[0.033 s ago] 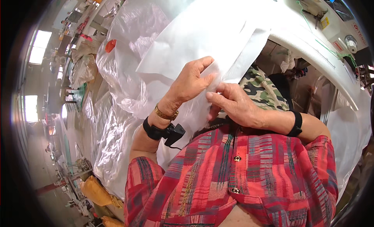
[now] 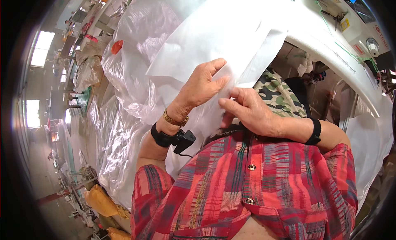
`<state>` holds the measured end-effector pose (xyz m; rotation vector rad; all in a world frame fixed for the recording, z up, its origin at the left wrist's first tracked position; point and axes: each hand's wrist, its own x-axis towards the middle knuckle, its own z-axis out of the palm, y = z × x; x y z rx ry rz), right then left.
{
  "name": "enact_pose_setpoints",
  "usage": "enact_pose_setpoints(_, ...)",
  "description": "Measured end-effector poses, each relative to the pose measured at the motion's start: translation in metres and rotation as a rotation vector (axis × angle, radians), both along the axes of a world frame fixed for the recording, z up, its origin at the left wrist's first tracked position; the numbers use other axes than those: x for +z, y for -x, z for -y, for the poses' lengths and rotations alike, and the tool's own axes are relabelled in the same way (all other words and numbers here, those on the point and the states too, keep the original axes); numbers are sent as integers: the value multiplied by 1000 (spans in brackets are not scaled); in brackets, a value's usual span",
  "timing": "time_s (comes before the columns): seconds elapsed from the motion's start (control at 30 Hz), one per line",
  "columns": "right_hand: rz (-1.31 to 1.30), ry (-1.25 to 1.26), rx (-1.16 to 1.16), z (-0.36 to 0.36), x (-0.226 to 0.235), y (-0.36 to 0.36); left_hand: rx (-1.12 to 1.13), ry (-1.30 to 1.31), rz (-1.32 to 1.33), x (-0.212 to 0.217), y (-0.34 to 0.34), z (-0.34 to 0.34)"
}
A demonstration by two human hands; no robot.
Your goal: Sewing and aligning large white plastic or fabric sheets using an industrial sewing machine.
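Observation:
A thin white sheet (image 2: 196, 44), cloth or film I cannot tell, spreads from the white table toward my lap. My left hand (image 2: 202, 85) is closed on its near edge, thumb and fingers pinching it. Just right of and below it, my right hand (image 2: 253, 110) pinches the same edge, thumb and forefinger together. The part of the sheet below my fingers hangs down and blurs a little. A narrow folded strip of the sheet (image 2: 266, 50) lies along its right side.
Crinkled clear plastic (image 2: 119, 137) heaps up at my left, with a red-orange spot (image 2: 117, 47) on it. The white table's curved edge (image 2: 342, 69) runs to the right. Beyond it stands a white sewing machine (image 2: 365, 36) with green thread. Camouflage cloth (image 2: 278, 95) covers my lap.

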<state>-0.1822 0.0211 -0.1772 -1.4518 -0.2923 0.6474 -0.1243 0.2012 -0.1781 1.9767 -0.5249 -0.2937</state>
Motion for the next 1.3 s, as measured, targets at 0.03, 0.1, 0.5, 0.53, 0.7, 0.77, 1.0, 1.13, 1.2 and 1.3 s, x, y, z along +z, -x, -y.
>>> enact_pose_setpoints(0.03,-7,1,10,0,5,1,10,1,-7,0,3,-1)
enact_pose_setpoints(0.1,67,203,265,0,15,2,55,-76,-30,5,3,-2)
enact_pose_setpoints(0.5,119,68,109,-6,6,-4,9,106,-41,-4,1,-6)
enact_pose_setpoints(0.53,119,68,104,-6,6,-6,5,105,-40,-5,3,-3)
enact_pose_setpoints(0.7,343,128,106,-13,-2,-11,74,140,-91,-13,4,-11)
enact_pose_setpoints(0.77,330,180,112,-10,-1,-12,67,112,-132,-10,-1,-10)
enact_pose_setpoints(1.0,813,523,248,-8,-6,-13,22,79,-224,-6,-6,-10)
enact_pose_setpoints(1.13,1129,565,277,7,-7,-22,85,76,-273,-7,-11,-18)
enact_pose_setpoints(1.2,1221,622,234,8,-14,-28,103,163,-304,-5,-10,-17)
enact_pose_setpoints(1.3,1344,724,202,11,-16,-35,74,240,-403,0,-10,-18)
